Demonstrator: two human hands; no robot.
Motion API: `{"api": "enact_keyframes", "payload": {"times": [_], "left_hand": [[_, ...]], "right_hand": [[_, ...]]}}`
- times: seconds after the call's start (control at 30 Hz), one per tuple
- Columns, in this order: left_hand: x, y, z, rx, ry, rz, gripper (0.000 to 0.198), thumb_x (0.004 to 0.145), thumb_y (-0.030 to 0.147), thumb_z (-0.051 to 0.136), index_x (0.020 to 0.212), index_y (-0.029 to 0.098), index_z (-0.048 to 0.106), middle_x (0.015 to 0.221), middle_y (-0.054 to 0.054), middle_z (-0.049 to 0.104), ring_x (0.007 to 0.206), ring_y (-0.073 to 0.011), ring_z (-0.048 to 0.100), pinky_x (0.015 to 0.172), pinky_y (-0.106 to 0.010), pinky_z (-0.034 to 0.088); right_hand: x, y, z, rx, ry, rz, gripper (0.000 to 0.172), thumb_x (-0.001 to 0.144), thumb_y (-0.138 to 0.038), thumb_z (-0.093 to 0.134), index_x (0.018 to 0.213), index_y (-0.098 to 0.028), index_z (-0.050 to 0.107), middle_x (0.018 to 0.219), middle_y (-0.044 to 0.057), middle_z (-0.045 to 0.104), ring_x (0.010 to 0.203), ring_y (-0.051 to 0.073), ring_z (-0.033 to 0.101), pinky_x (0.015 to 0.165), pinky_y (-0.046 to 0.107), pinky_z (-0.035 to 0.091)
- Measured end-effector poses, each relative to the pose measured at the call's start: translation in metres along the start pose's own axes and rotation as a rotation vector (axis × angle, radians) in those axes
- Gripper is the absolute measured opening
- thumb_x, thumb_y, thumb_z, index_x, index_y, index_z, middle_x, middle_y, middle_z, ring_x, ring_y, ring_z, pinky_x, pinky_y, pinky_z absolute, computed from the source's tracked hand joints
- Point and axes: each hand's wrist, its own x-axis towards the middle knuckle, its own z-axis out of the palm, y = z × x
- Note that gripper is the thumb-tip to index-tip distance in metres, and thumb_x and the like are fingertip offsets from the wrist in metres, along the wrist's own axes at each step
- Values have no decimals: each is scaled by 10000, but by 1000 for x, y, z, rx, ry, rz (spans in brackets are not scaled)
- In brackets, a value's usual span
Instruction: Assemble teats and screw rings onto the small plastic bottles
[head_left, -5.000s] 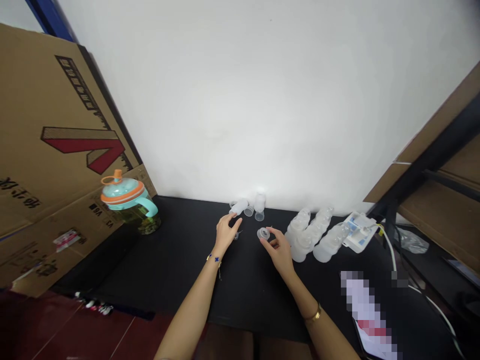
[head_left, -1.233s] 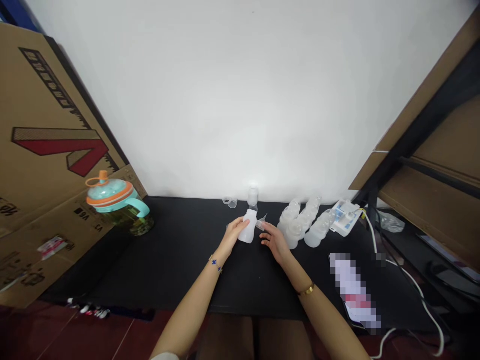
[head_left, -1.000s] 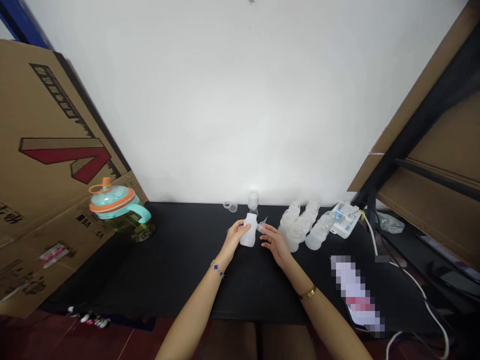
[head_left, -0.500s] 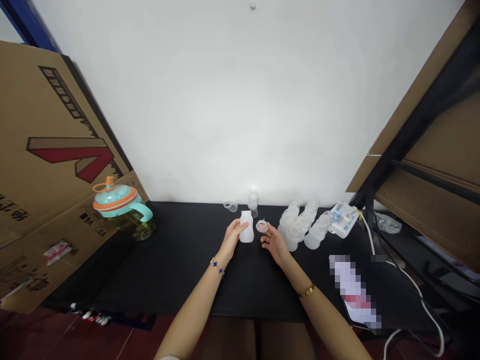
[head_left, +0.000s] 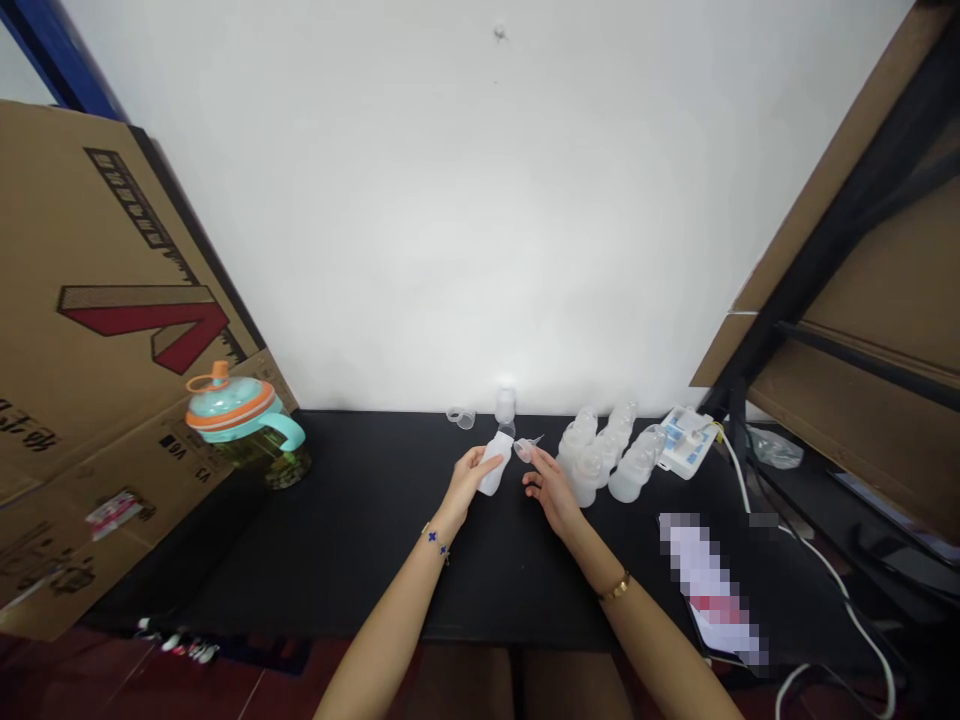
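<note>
My left hand (head_left: pixel 466 482) is wrapped round a small white plastic bottle (head_left: pixel 494 466), its open neck tilted up and to the right. In my right hand (head_left: pixel 550 487), fingertips pinch a clear cap-like ring (head_left: pixel 523 450) with a thin part sticking out of it. The ring is just right of the bottle's neck, with a small gap between them. Behind the bottle, near the wall, another small white bottle (head_left: pixel 505 404) stands upright, and clear round pieces (head_left: pixel 460 417) lie to its left.
Several capped bottles (head_left: pixel 587 474) stand grouped to the right. Beyond them are a white-and-blue box (head_left: pixel 688 441) and a white cable (head_left: pixel 832 580). A teal-lidded jug (head_left: pixel 244 425) stands at left by a cardboard box (head_left: pixel 97 400). A blurred flat item (head_left: pixel 712 585) lies at front right.
The bottle in my left hand has gone from upright to tilted rightward. My right hand has turned the clear ring toward the bottle's neck.
</note>
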Motion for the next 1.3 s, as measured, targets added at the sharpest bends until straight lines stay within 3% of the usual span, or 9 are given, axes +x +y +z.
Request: {"api": "enact_keyframes", "payload": {"times": [0.37, 0.53, 0.83, 1.3], "left_hand": [[1, 0, 1, 39, -61, -29, 433, 634, 424, 901, 954, 166, 762, 1020, -95, 768, 926, -250, 689, 795, -301, 473], [2, -1, 0, 97, -83, -44, 434, 623, 428, 901, 949, 177, 763, 945, -77, 774, 885, -251, 696, 771, -304, 478], [2, -4, 1, 132, -140, -24, 456, 624, 431, 904, 970, 170, 761, 978, -96, 769, 920, -263, 693, 823, -323, 478], [5, -10, 1, 121, -143, -16, 426, 614, 391, 916, 955, 184, 764, 965, -88, 769, 902, -266, 690, 821, -327, 473]], "right_hand": [[1, -1, -1, -3, 17, -14, 399, 750, -429, 818, 1101, -271, 712, 1195, 30, 698, 590, 89, 617, 425, 195, 469], [3, -8, -4, -12, 33, -30, 362, 749, -412, 818, 1069, -271, 724, 1175, 30, 711, 593, 106, 616, 420, 213, 476], [0, -8, -2, -69, -30, -51, 401, 724, -422, 844, 1072, -245, 750, 1039, 22, 718, 585, 82, 592, 427, 183, 443], [-1, -9, -2, -100, -38, -87, 403, 727, -430, 833, 1071, -235, 756, 982, 27, 725, 566, 92, 586, 421, 194, 439]]}}
